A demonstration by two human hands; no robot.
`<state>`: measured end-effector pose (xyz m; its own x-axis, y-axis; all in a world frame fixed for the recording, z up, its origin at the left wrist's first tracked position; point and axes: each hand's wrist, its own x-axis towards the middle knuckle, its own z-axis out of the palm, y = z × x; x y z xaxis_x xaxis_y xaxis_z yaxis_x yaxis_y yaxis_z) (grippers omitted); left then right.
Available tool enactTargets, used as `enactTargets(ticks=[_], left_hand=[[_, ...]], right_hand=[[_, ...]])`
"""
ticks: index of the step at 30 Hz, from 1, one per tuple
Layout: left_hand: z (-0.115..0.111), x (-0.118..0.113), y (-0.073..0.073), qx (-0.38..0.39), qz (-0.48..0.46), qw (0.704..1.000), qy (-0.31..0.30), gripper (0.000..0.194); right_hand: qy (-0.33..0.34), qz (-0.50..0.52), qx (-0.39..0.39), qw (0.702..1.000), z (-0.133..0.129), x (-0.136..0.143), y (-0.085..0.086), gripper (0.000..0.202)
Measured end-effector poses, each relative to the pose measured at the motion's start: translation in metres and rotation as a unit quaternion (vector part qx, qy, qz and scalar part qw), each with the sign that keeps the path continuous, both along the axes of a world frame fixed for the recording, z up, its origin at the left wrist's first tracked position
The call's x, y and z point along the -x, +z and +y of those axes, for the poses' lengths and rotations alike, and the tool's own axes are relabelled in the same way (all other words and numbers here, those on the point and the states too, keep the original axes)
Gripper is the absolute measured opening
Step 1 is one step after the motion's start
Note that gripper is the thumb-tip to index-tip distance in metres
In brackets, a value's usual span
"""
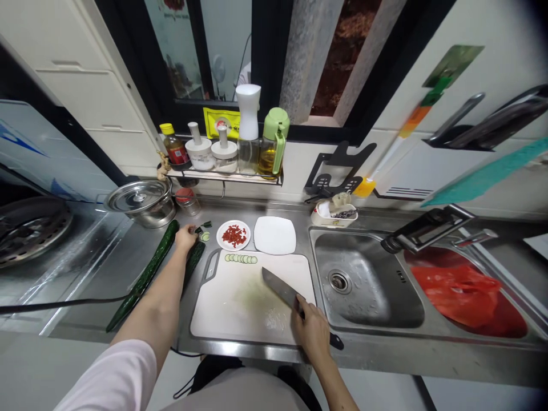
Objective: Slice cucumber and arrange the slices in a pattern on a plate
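Observation:
My right hand (312, 331) is wrapped round the black handle of a kitchen knife (280, 287), its broad blade resting over the white cutting board (214, 319). Near the board's top edge lies a row of thin cucumber slices (241, 259). Beyond the board's left side, my left hand (185, 237) is closed, with a small dark green cucumber piece (198, 230) at its fingertips. Other cucumber offcuts (206, 236) lie just right of it. A shorter cucumber (194, 260) is partly hidden behind my left forearm, and a long whole cucumber (148, 274) lies further left.
Behind the board stand a plate of chopped red bits (221, 238) and a white square plate (274, 235). A lidded steel pot (148, 208) is at the back left. Right of the board is the sink (363, 308); a red bag (458, 294) lies beyond. Above runs a condiment shelf (244, 177).

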<state>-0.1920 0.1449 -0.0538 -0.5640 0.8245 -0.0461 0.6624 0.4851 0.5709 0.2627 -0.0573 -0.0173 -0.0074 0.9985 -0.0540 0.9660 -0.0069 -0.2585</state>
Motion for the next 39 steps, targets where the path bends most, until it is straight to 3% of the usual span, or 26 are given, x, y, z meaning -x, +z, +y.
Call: enactTargets(ticks=[6,10,14,20,22,30,35,39], left_hand=[[-0.018,-0.009,0.011,-0.058,0.013,0.995,0.086,0.036],[-0.035,-0.041,0.02,-0.13,0.02,0.983,0.127,0.037],[-0.063,-0.097,0.025,-0.176,0.036,0.982,0.054,0.035],[-0.098,-0.176,0.025,-0.102,0.045,0.967,-0.228,0.031],[-0.099,-0.191,0.025,-0.06,0.062,0.957,-0.278,0.033],[-0.085,-0.21,0.021,0.021,0.109,0.94,-0.322,0.034],[-0.085,-0.212,0.02,0.003,0.122,0.936,-0.331,0.029],[-0.087,-0.213,0.023,-0.025,0.078,0.942,-0.327,0.022]], right_hand=[[0.002,0.003,0.007,1.0,0.003,0.004,0.0,0.043],[0.01,0.008,-0.005,1.0,0.0,0.008,0.0,0.041],[0.019,0.009,-0.005,1.0,-0.007,0.013,0.002,0.041],[0.017,0.001,0.036,0.999,-0.02,0.018,0.011,0.043],[0.011,0.004,0.04,0.999,-0.023,0.019,0.014,0.042],[-0.013,0.017,0.04,0.999,-0.034,0.016,0.015,0.041],[-0.022,0.026,0.043,0.998,-0.039,0.012,0.013,0.041],[-0.026,0.024,0.041,0.999,-0.039,0.01,0.014,0.042]])
